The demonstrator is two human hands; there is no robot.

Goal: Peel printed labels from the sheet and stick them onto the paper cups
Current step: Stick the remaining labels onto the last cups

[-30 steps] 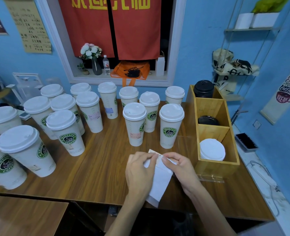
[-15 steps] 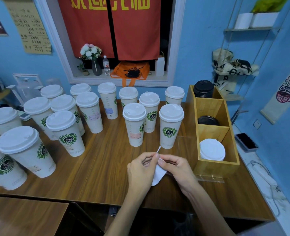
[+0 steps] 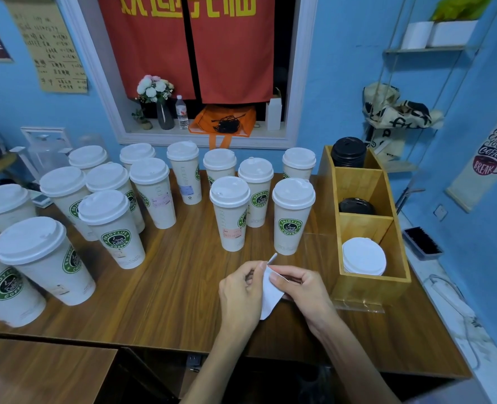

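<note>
Label sheet sits low and centre in the frame above the worktop, pinched between the left hand and right hand; lidded cups stand behind.

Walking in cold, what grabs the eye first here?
A crowd of lidded paper cups with green logos fills the wooden counter. In front, the left hand and right hand pinch a white label sheet. Behind hangs a red curtain.

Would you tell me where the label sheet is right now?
In the head view, the label sheet is pinched between both hands, low centre, just before the nearest two cups.
</note>
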